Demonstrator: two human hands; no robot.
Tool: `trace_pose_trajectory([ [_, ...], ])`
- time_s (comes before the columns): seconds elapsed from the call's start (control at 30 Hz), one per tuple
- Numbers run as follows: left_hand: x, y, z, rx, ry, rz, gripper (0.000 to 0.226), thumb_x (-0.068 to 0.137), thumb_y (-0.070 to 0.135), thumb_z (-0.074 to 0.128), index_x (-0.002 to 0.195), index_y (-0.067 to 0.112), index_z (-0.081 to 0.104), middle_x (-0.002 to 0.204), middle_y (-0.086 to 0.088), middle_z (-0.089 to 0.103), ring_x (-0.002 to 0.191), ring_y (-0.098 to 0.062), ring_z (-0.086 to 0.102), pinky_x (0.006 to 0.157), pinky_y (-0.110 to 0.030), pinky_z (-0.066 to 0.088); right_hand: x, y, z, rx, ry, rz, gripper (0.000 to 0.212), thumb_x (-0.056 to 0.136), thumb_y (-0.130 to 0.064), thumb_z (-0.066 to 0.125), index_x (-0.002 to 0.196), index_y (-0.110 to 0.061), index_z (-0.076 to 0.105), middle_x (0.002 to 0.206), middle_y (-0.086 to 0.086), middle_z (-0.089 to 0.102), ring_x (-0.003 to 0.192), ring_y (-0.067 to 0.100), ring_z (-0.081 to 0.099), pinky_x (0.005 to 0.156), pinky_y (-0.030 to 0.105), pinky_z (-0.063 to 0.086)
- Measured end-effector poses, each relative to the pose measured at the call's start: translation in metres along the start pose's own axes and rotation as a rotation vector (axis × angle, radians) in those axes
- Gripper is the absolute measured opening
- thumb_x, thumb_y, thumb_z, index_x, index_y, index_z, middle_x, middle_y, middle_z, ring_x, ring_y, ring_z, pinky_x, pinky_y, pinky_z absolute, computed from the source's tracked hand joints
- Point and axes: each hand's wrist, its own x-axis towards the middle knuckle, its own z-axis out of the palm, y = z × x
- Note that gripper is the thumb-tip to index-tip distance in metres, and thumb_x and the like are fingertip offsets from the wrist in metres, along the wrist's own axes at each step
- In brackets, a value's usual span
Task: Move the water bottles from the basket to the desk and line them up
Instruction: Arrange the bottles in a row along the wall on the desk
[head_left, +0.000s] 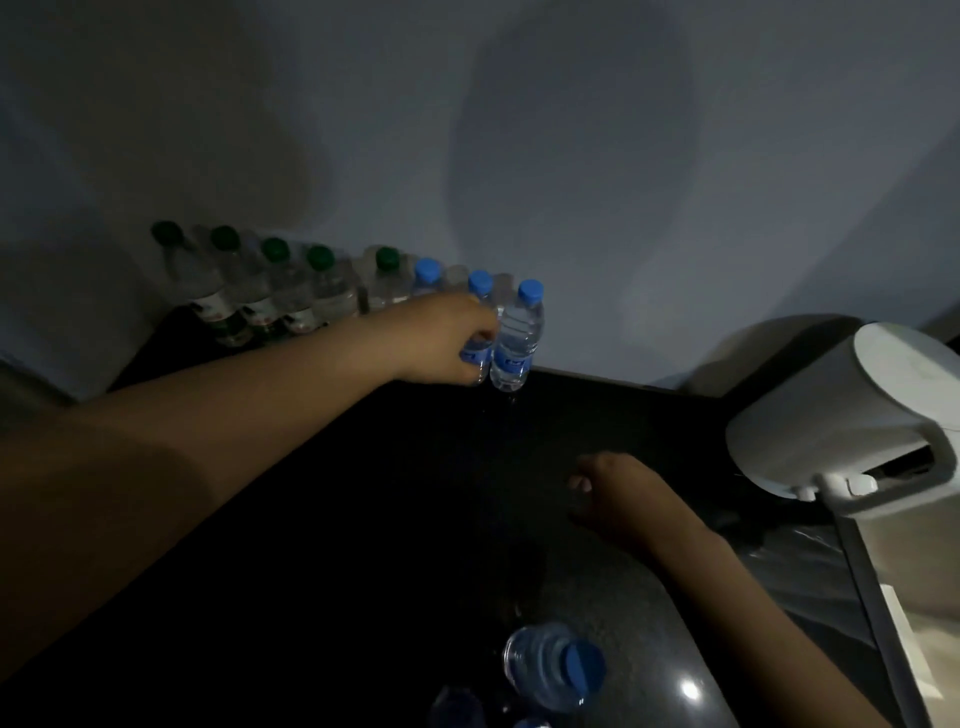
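A row of water bottles stands against the wall on the dark desk (597, 415): several green-capped bottles (275, 291) at the left, then blue-capped ones. My left hand (441, 338) reaches across and grips a blue-capped bottle (480, 291) in the row, right beside the end blue-capped bottle (517, 338). My right hand (623, 499) hovers low over the desk with its fingers loosely curled and holds nothing. Another blue-capped bottle (553, 667) shows at the bottom edge, close to the camera. The basket is not in view.
A white kettle (852, 415) stands at the desk's right side. A pale wall runs behind the bottle row. A crinkled dark plastic bag (800, 566) lies by the desk's right edge.
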Motion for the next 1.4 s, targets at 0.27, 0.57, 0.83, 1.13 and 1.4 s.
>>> trace_pose_trajectory([
  [0.27,-0.096,0.022,0.018,-0.108,-0.054,-0.011,0.041,0.084,0.029,0.067,0.123,0.021,0.056,0.116,0.004,0.054,0.095,-0.007,0.053,0.08,-0.022,0.046,-0.07,-0.031,-0.006,0.007,0.031,-0.034,0.031,0.088,-0.03,0.064,0.117,-0.023,0.059,0.118,0.0,0.06,0.106,0.013,0.058,0.09,0.029,0.05],
  [0.57,-0.179,0.052,0.055,-0.252,-0.112,-0.05,0.041,0.085,0.029,0.067,0.123,0.02,0.057,0.118,0.002,0.053,0.101,-0.012,0.056,0.086,-0.026,0.049,-0.13,-0.051,0.015,0.027,0.062,-0.051,0.033,0.088,-0.031,0.063,0.119,-0.02,0.059,0.117,0.0,0.059,0.102,0.011,0.057,0.087,0.026,0.051],
  [0.83,-0.22,0.08,0.1,-0.367,-0.188,-0.034,0.041,0.085,0.039,0.065,0.122,0.023,0.056,0.117,0.004,0.053,0.1,-0.01,0.056,0.086,-0.03,0.053,-0.144,-0.051,0.035,-0.009,0.087,-0.023,0.037,0.087,-0.032,0.065,0.121,-0.019,0.057,0.118,0.002,0.058,0.101,0.014,0.057,0.079,0.022,0.047],
  [1.13,-0.224,0.112,0.123,-0.362,-0.261,0.008,0.037,0.08,0.038,0.069,0.112,0.025,0.058,0.107,0.008,0.047,0.086,-0.005,0.049,0.068,-0.017,0.041,-0.139,-0.044,0.052,-0.007,0.174,-0.017,0.039,0.085,-0.033,0.067,0.12,-0.019,0.057,0.114,0.002,0.055,0.091,0.009,0.05,0.074,0.019,0.042],
  [1.4,-0.222,0.116,0.129,-0.323,-0.182,-0.009,0.025,0.08,0.031,0.07,0.099,0.021,0.058,0.099,0.008,0.04,0.08,-0.006,0.046,0.061,-0.016,0.034,-0.132,-0.036,0.053,0.071,0.255,-0.058,0.028,0.081,-0.029,0.07,0.105,-0.017,0.061,0.099,-0.002,0.053,0.082,0.009,0.052,0.06,0.011,0.036],
])
